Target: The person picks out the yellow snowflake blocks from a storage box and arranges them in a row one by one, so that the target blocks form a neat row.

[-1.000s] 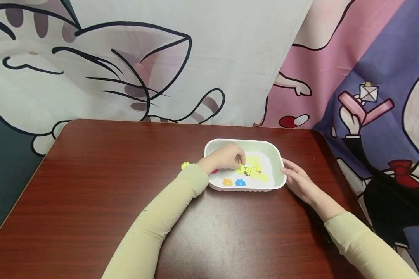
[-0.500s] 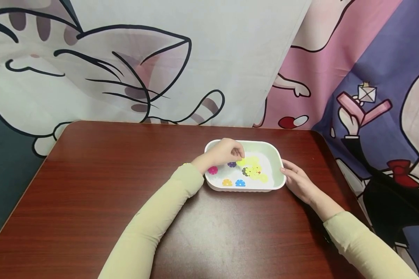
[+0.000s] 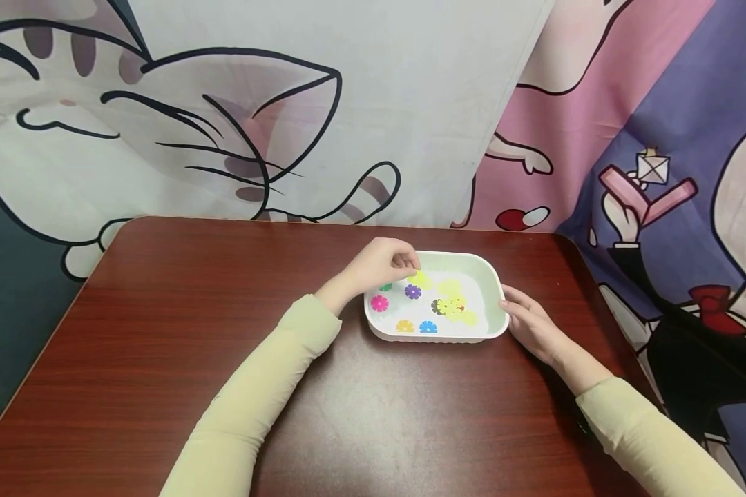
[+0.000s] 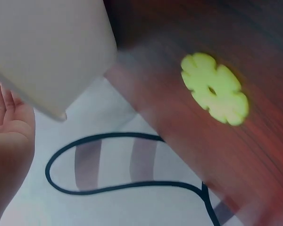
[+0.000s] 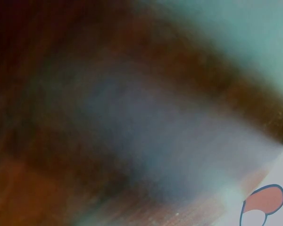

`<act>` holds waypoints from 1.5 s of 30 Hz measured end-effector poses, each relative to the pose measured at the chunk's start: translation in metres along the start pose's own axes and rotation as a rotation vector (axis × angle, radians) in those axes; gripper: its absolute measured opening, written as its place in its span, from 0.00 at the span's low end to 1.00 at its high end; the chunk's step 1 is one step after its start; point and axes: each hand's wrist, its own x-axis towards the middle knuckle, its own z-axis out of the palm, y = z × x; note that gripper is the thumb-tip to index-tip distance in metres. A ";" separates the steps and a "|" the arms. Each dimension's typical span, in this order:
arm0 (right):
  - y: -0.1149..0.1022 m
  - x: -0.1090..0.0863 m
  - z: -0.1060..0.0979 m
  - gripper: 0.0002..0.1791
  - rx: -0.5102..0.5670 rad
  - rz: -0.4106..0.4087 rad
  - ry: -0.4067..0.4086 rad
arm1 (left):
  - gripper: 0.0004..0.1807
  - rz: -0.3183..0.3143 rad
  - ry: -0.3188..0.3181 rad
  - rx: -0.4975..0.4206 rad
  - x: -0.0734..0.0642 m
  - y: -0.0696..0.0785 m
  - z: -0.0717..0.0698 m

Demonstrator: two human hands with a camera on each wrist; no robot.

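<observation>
Pinched yellow piece [image 3: 420, 279]: held by its upper edge at the fingertips of the left grip [image 3: 380, 265], over the far-left part of the white tray [image 3: 487, 286]; whether the tray's floor is touched by it cannot be told.
Left grip: clenched on that piece with curled fingers; the tray's far-left corner is covered by it.
Right grip [image 3: 530, 323]: clasped on the tray's right end, the thumb laid on the rim and the fingers placed along the outside.
Yellow cluster [image 3: 455, 304]: overlapped pieces, spread right of the tray's centre; a dark piece [image 3: 436, 306] is set at its left side.
Loose colours: a pink piece [image 3: 379, 304] and a purple piece [image 3: 413, 292] are seen in the tray's left half, a green piece [image 3: 385, 286] is partly hidden under the hand, and an orange piece [image 3: 405, 326] and a blue piece [image 3: 427, 327] are lined along the tray's near wall.
Left wrist view: a flower-shaped yellow piece [image 4: 220, 95] is shown lying on the worktop [image 3: 161, 331], outside the tray and apart from its wall; in the head view it is hidden by the left arm.
Right wrist view: mostly blurred.
Change from one second ago: the left grip is shifted from the cluster toward the tray's far-left corner, and the purple and green pieces are uncovered; the tray is kept in place by the right grip.
</observation>
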 end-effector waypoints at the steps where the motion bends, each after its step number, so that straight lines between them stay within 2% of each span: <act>1: 0.000 0.000 0.000 0.21 -0.001 0.001 0.000 | 0.03 -0.004 0.011 -0.003 -0.002 -0.001 -0.002; 17: 0.000 0.002 0.000 0.21 -0.004 -0.008 -0.013 | 0.03 -0.049 0.148 -0.022 -0.039 -0.025 -0.045; 28: 0.000 0.001 0.000 0.20 -0.012 0.001 0.006 | 0.02 -0.090 0.203 -0.017 -0.067 -0.052 -0.059; 36: -0.001 0.000 0.000 0.19 -0.023 0.011 0.018 | 0.02 -0.129 0.205 0.008 -0.085 -0.069 -0.067; 45: -0.002 -0.001 0.001 0.18 -0.032 0.019 0.018 | 0.02 -0.185 0.157 0.025 -0.100 -0.086 -0.074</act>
